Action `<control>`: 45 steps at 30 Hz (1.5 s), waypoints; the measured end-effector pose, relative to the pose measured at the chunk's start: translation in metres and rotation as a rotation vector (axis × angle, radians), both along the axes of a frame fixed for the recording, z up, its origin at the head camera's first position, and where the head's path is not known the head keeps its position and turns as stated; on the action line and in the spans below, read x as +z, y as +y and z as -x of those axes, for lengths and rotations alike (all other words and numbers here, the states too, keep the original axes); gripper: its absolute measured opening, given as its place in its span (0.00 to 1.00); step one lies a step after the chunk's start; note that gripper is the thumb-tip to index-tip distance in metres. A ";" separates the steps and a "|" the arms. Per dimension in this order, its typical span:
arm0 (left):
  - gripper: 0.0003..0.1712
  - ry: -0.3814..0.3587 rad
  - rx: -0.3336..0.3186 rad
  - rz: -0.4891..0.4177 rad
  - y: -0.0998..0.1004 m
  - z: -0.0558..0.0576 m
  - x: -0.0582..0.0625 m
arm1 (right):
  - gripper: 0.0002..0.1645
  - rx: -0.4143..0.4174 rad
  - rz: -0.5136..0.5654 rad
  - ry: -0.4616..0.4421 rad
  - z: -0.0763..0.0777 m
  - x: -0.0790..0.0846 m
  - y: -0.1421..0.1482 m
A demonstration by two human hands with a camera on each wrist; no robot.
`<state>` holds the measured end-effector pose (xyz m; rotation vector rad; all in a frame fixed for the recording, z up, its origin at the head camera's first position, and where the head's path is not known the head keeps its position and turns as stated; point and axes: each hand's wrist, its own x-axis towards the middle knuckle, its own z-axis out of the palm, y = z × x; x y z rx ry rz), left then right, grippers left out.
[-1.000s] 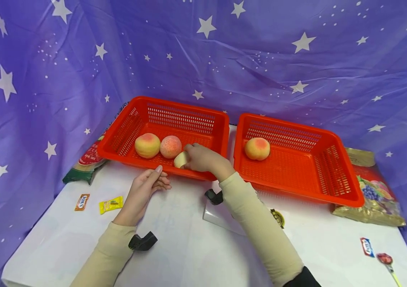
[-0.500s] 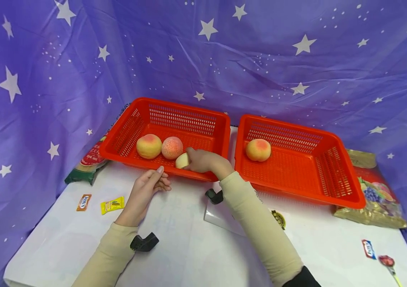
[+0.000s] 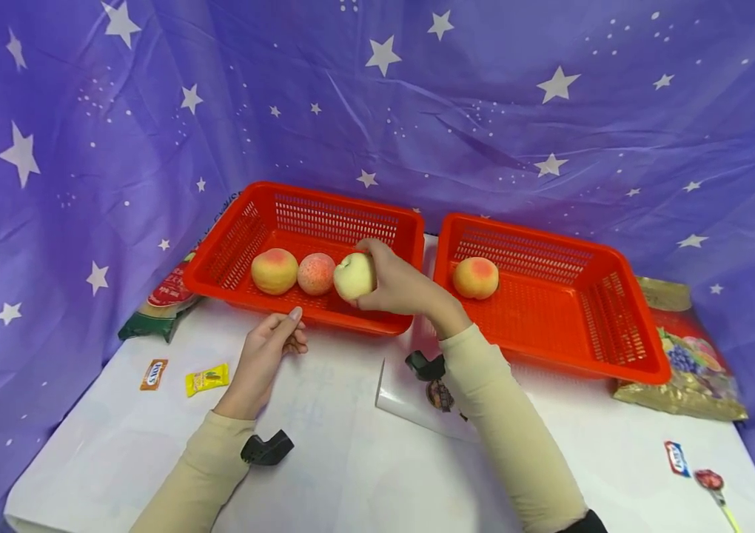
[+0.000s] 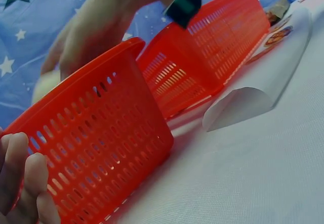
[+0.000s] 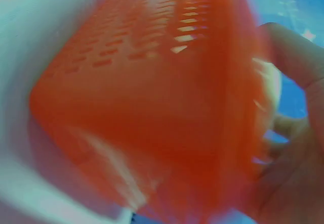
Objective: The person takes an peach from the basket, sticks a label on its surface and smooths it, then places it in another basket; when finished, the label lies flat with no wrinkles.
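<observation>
Held between the thumb and fingers of my right hand (image 3: 399, 285) is a pale yellow peach (image 3: 354, 277), raised near rim height over the right part of the left red basket (image 3: 297, 240). The left wrist view shows that peach (image 4: 44, 85) behind the basket's rim. Two more peaches, one yellow with a red top (image 3: 274, 271) and one speckled pink (image 3: 316, 274), lie side by side inside. My left hand (image 3: 264, 355) grips the front rim of this basket, its thumb at the edge and its fingers (image 4: 35, 176) curled against the outer wall.
A second red basket (image 3: 551, 311) on the right contains one peach (image 3: 476, 277). A white curled sheet (image 3: 411, 407) lies in front. Candies (image 3: 207, 379) and a lollipop (image 3: 709, 480) lie on the table; bags (image 3: 697, 355) stand beside the baskets.
My right hand has lifted the pale peach from the basket's front right area, up and slightly right, so more of it shows. My left hand has stayed at the rim.
</observation>
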<state>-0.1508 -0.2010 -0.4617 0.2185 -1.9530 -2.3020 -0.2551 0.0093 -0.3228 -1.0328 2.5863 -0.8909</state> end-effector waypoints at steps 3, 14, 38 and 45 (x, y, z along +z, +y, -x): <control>0.24 0.010 -0.019 -0.010 0.002 -0.001 0.002 | 0.45 -0.033 0.114 0.002 -0.014 0.012 0.022; 0.25 -0.002 -0.022 -0.013 0.005 -0.006 0.022 | 0.43 -0.049 0.146 0.174 -0.091 0.049 0.098; 0.24 -0.041 0.030 -0.074 0.001 0.001 0.003 | 0.37 0.021 -0.437 0.165 -0.190 -0.033 0.125; 0.24 -0.027 0.042 -0.040 0.002 0.001 0.005 | 0.37 0.022 -0.417 0.210 -0.188 -0.037 0.121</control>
